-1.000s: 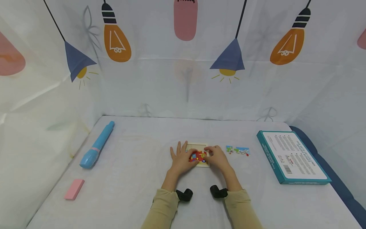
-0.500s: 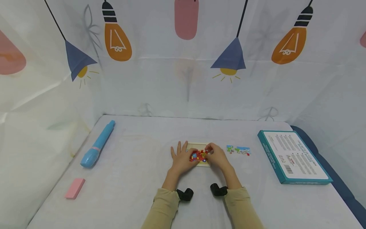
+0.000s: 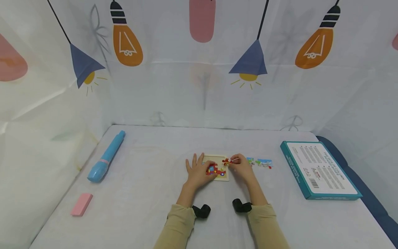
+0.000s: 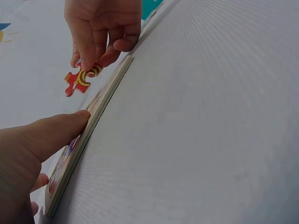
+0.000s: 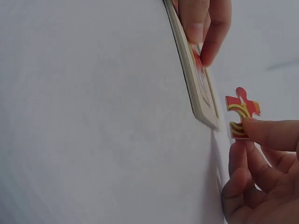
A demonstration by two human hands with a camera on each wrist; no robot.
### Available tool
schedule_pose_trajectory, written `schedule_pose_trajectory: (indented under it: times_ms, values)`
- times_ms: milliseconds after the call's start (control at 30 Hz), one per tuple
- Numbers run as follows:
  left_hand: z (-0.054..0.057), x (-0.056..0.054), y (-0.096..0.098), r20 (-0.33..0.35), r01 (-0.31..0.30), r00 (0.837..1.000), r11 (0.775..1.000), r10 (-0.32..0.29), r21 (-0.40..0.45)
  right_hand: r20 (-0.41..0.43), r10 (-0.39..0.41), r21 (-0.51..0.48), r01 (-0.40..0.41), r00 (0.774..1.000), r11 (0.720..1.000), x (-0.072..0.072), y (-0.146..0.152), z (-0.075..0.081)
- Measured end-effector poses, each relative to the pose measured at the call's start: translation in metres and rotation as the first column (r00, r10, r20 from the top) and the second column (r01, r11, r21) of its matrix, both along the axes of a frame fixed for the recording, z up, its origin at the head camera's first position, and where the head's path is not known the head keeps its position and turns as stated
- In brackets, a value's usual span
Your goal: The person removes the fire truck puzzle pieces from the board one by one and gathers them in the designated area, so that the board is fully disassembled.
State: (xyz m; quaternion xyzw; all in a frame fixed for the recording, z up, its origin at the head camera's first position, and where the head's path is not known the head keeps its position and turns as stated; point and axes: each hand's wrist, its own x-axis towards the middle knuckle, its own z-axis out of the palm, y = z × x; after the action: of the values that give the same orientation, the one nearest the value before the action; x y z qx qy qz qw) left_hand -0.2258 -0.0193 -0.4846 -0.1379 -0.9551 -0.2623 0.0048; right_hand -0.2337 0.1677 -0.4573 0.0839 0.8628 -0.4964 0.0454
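My right hand (image 3: 244, 168) pinches a red and yellow jigsaw piece (image 5: 251, 107) between thumb and fingers. It holds the piece just above the right side of a shallow wooden puzzle tray (image 3: 214, 157). Inside the tray lie joined pieces (image 3: 212, 169) with a red vehicle picture, partly covered by my other hand. My left hand (image 3: 198, 174) rests at the tray's left side, fingers spread, its thumb and a finger touching the pieces. In the left wrist view, the tray's edge (image 4: 88, 137) lies flat on the white cloth. Two loose blue and green puzzle pieces (image 3: 264, 163) lie right of the tray.
A teal box (image 3: 320, 169) with a white printed label lies at the right. Far left are a light-blue pen-like tool (image 3: 107, 155) and a pink block (image 3: 81, 204). A printed fabric wall (image 3: 174, 93) stands behind the table.
My right hand has lifted the red and yellow piece out of the joined picture and moved slightly right and up with it. My left hand has stayed at the tray.
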Motion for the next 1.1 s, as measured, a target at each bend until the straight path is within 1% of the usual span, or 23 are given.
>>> schedule_pose_trajectory:
  times_ms: [200, 433, 500, 733, 1100]
  values:
    - [-0.003, 0.000, -0.001, -0.007, -0.002, 1.000, 1.000, 0.002, -0.005, 0.017, -0.023, 0.000, 0.023, 1.000, 1.000, 0.003, 0.012, 0.003]
    - [-0.003, 0.001, -0.002, 0.009, -0.004, 1.000, 1.000, 0.004, 0.002, 0.059, -0.068, -0.034, 0.070, 0.996, 0.997, 0.007, 0.028, 0.004]
    - [-0.002, 0.001, -0.002, 0.013, -0.002, 1.000, 1.000, 0.002, 0.006, 0.057, -0.081, -0.036, 0.083, 0.995, 0.996, 0.008, 0.033, 0.004]
    - [0.000, 0.003, -0.003, 0.020, 0.001, 1.000, 1.000, -0.001, 0.017, 0.038, -0.166, -0.057, 0.168, 0.985, 0.984, 0.015, 0.053, 0.004]
    - [-0.003, 0.003, -0.002, 0.018, -0.004, 1.000, 1.000, 0.004, 0.018, 0.035, -0.263, -0.036, 0.264, 0.964, 0.964, 0.021, 0.073, 0.002]
